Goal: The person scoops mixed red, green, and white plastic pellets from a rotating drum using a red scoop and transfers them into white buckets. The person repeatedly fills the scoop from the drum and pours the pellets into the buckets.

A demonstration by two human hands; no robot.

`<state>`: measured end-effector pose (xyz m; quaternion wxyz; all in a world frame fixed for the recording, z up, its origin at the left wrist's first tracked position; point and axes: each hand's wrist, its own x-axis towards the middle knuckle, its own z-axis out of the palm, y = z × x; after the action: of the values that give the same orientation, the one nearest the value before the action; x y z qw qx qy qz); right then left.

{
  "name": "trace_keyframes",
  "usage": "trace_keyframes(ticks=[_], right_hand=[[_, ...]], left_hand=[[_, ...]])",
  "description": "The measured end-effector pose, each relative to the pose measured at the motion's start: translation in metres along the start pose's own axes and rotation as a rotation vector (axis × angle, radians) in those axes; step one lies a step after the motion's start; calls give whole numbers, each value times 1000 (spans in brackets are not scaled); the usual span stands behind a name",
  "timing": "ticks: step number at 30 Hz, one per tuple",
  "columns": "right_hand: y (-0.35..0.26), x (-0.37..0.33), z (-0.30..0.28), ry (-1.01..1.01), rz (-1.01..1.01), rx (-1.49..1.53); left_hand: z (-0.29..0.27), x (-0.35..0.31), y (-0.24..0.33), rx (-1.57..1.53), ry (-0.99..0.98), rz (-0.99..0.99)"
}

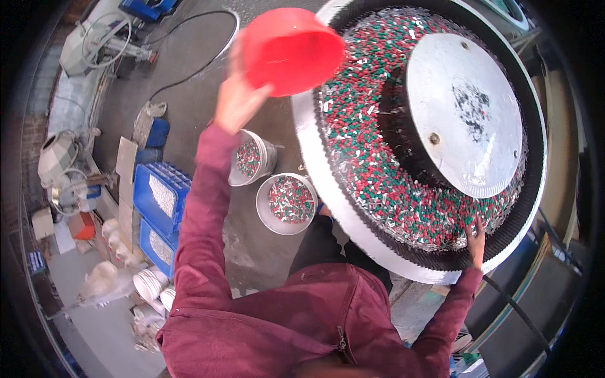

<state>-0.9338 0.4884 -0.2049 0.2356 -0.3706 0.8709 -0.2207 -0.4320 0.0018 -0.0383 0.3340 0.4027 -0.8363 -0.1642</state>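
My left hand (238,94) grips the rim of a red plastic tub (277,79), holding it tilted at the near-left rim of a big round tumbling bowl (318,160). The tub's inside looks bare where it shows. Small red, green and white pieces (359,145) fill the bowl's ring-shaped trough, with shiny metal parts scattered among them. At the trough's near right edge rests my right hand (477,242), fingers stretched toward the pieces and metal parts, apparently holding nothing. A round grey metal cover (463,116) tops the bowl's centre.
Two white buckets (268,220) (271,154) with similar mixed pieces stand on the floor by my legs. Blue crates (161,195) holding pale pieces sit further left. A black cable (195,72) curves over the floor. Machines with handwheels (107,41) line the left side.
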Motion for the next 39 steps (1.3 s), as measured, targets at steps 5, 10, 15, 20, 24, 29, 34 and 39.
trace_keyframes(ticks=[5,10,15,20,24,29,34,39], right_hand=[[89,101,49,166,141,-11],[136,128,100,355,73,-33],[110,110,174,113,152,-176],[68,85,215,-233,621,511],[4,65,199,-275,635,776],[-29,28,72,-438,378,919],[-26,1,-6,-397,340,1045],[-11,-12,-21,48,148,188]], left_hand=[[188,93,33,774,-446,41],[289,43,-5,811,-488,101],[264,-65,60,903,-920,-352],[279,-144,152,386,-1200,-568],[308,-175,194,80,-1239,-862],[298,-180,226,-705,-1184,-1322],[253,-168,234,-1133,-1309,-1330],[198,-176,234,-1250,-1090,-1354]])
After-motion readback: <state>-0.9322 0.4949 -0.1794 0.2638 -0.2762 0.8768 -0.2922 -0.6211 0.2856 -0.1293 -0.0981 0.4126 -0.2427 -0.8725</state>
